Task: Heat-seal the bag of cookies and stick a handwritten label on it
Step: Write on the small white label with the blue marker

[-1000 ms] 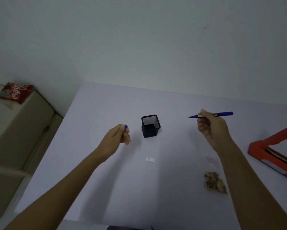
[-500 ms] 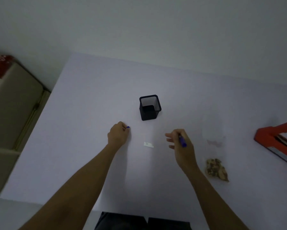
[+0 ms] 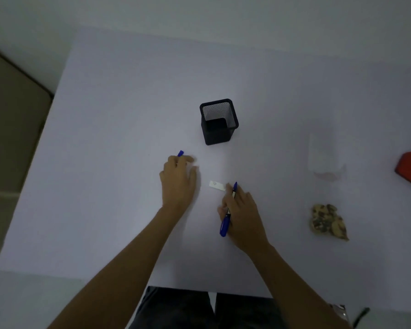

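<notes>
Head view: right hand (image 3: 241, 210) grips the pen (image 3: 227, 213) beside the label (image 3: 217, 185), left hand (image 3: 178, 179) pinches the cap (image 3: 180, 153), so writing looks next, needing the label steadied.

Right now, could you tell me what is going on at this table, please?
A person sits at the table, about to write a label. The right hand grips a blue pen beside the small white label. The left hand holds the blue pen cap. The bag of cookies lies apart to the right, and a black mesh pen holder stands behind.
</notes>
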The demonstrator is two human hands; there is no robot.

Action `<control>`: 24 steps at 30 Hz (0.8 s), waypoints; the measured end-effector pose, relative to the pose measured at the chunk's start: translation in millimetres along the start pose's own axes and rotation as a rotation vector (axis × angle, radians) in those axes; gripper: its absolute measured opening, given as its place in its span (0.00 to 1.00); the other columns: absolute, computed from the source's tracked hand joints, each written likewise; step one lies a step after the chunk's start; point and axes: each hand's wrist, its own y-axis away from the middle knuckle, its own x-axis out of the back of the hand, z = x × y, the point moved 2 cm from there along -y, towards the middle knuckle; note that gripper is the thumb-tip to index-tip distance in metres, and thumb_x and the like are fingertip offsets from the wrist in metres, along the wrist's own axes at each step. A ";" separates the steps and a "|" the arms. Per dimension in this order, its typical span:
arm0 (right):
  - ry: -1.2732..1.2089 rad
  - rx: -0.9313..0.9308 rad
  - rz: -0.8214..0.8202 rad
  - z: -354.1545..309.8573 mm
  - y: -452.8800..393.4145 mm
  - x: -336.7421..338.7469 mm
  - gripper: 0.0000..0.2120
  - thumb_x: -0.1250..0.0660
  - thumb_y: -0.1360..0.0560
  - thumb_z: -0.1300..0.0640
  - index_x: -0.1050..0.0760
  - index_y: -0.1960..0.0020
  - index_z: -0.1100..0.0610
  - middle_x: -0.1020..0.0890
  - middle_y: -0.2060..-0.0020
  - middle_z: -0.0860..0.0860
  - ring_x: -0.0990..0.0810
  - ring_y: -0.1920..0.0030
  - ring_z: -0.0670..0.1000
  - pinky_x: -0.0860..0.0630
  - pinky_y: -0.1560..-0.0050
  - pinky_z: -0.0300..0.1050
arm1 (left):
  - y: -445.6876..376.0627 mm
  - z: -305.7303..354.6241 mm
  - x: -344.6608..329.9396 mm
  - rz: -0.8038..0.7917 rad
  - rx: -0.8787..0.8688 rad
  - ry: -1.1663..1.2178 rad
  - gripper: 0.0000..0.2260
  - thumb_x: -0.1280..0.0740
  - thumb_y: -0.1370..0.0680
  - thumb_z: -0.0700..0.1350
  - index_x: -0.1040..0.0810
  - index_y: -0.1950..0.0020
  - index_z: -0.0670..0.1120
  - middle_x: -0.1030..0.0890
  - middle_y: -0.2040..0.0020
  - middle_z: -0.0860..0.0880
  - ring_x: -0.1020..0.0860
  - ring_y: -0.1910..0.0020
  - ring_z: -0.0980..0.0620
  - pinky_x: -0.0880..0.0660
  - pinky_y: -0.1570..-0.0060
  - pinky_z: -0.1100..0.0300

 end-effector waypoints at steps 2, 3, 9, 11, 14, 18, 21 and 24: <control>0.058 0.026 -0.021 0.0 8.2 -8.4 0.09 0.37 0.22 0.55 0.30 0.45 0.59 0.25 0.34 0.62 0.31 0.31 0.64 0.35 0.31 0.66 | 16.6 6.7 -12.1 -0.133 -0.133 -0.054 0.12 0.37 0.21 0.45 0.25 0.38 0.46 0.25 0.42 0.44 0.26 0.45 0.47 0.32 0.44 0.54; 0.086 0.031 -0.005 0.9 9.5 -9.7 0.07 0.38 0.22 0.55 0.29 0.47 0.58 0.28 0.32 0.63 0.34 0.29 0.64 0.39 0.30 0.65 | 22.7 8.7 -17.8 -0.184 -0.188 -0.093 0.13 0.36 0.21 0.46 0.26 0.36 0.47 0.26 0.41 0.45 0.26 0.44 0.48 0.32 0.44 0.54; 0.163 0.038 0.004 -1.9 5.8 -11.2 0.12 0.43 0.21 0.53 0.25 0.47 0.59 0.27 0.33 0.64 0.32 0.30 0.66 0.37 0.33 0.68 | 25.0 13.4 -30.2 -0.269 -0.282 -0.220 0.17 0.35 0.22 0.52 0.28 0.35 0.48 0.28 0.40 0.47 0.28 0.43 0.49 0.33 0.42 0.56; 0.175 0.034 0.020 -4.3 5.0 -11.9 0.08 0.36 0.23 0.56 0.25 0.48 0.60 0.26 0.34 0.64 0.31 0.31 0.67 0.34 0.35 0.70 | 20.1 17.3 -30.8 -0.273 -0.309 -0.300 0.18 0.36 0.22 0.55 0.28 0.37 0.47 0.28 0.41 0.47 0.28 0.44 0.49 0.32 0.44 0.57; 0.156 -0.003 0.027 -4.7 5.6 -13.8 0.09 0.29 0.26 0.60 0.24 0.49 0.61 0.25 0.35 0.65 0.31 0.31 0.67 0.35 0.35 0.70 | 13.4 23.4 -32.9 -0.323 -0.323 -0.447 0.20 0.37 0.22 0.57 0.29 0.38 0.45 0.28 0.41 0.45 0.28 0.44 0.48 0.31 0.45 0.56; 0.133 -0.008 0.039 -6.5 5.4 -14.9 0.09 0.29 0.27 0.60 0.24 0.48 0.61 0.26 0.34 0.64 0.32 0.30 0.67 0.36 0.35 0.71 | 8.8 30.3 -34.9 -0.393 -0.320 -0.422 0.16 0.36 0.22 0.53 0.30 0.40 0.43 0.27 0.42 0.44 0.27 0.45 0.48 0.30 0.44 0.56; 0.137 -0.013 0.047 -5.9 5.1 -15.6 0.09 0.30 0.26 0.60 0.24 0.48 0.61 0.26 0.34 0.64 0.33 0.30 0.67 0.39 0.33 0.69 | 9.4 33.8 -35.0 -0.443 -0.240 -0.261 0.11 0.35 0.21 0.47 0.30 0.42 0.43 0.23 0.45 0.45 0.24 0.49 0.48 0.29 0.46 0.57; 0.143 -0.007 0.056 -5.9 5.9 -17.2 0.08 0.31 0.26 0.60 0.24 0.49 0.61 0.27 0.33 0.64 0.34 0.29 0.66 0.40 0.33 0.69 | 10.1 33.5 -35.1 -0.463 -0.137 -0.143 0.09 0.35 0.22 0.43 0.28 0.44 0.42 0.23 0.48 0.44 0.23 0.52 0.47 0.26 0.50 0.57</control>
